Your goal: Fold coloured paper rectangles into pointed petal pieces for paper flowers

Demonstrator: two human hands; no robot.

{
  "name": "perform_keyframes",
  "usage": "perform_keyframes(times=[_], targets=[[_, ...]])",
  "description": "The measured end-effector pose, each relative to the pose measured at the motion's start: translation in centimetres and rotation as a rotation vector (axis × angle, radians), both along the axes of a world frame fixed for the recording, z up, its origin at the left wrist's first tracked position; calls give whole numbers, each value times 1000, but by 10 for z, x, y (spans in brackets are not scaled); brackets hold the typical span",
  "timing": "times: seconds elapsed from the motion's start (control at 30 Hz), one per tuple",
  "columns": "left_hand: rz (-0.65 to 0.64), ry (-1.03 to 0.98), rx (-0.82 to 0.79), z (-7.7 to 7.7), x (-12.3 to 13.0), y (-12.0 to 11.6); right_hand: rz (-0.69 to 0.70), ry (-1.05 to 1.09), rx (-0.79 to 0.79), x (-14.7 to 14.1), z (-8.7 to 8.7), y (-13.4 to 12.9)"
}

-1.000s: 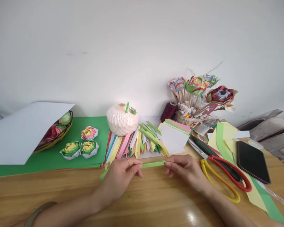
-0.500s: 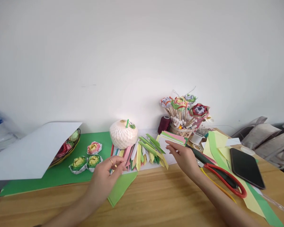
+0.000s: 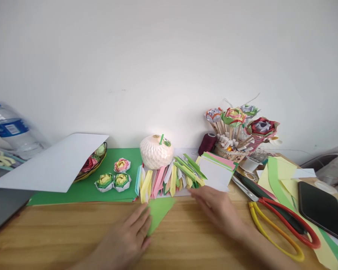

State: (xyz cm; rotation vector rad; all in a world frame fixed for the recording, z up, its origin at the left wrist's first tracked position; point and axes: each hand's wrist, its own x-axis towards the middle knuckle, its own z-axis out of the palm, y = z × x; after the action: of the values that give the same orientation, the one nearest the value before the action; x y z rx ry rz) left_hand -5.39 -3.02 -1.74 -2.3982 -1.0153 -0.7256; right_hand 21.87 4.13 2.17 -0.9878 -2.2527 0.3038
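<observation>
A light green folded piece of paper lies on the wooden table in front of me. Over its left edge rests my left hand, fingers stretched out and slightly apart, a ring on one finger. My right hand, blurred by motion, hovers to the right of the paper; its fingertips are by the front ends of the folded paper strips. Whether anything is between those fingers I cannot make out. Behind the strips sits a white textured round ornament. A stack of coloured paper sheets is just beyond my right hand.
Scissors with red and yellow handles lie at right, near a black phone. Paper flowers on sticks stand behind. Three paper rosettes sit on green paper, under a white sheet's right side. A bottle stands left.
My left hand has come down onto the green paper, its fingers straightening. My right hand has moved left and toward me, away from the paper stack. The view has shifted.
</observation>
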Motion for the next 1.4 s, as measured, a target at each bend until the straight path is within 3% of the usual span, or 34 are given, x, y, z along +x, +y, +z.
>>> perform_keyframes(times=[0.1,0.23,0.37,0.5,0.67,0.8,0.93,1.03,1.2,1.4], targets=[[-144,101,-127,3,8,-4,262,-189,98,-18,1,-20],[-128,83,-115,-4,16,-6,382,-340,137,-31,-7,-33],[-79,113,-66,-7,17,2,296,-392,252,-25,-18,-31],[-13,78,38,5,8,7,246,-411,337,-17,-19,-24],[206,101,-10,22,-7,10,242,-342,277,-18,-18,-22],[296,165,-44,17,-14,28,266,-326,255,-20,-18,-22],[278,220,-101,13,-14,46,305,-328,278,-18,-17,-23],[227,211,-153,20,-10,47,306,-346,310,-16,-16,-25],[131,78,35,32,-4,34,280,-423,355,-15,-13,-30],[408,229,-1,25,1,30,320,-343,356,-9,-12,-31]])
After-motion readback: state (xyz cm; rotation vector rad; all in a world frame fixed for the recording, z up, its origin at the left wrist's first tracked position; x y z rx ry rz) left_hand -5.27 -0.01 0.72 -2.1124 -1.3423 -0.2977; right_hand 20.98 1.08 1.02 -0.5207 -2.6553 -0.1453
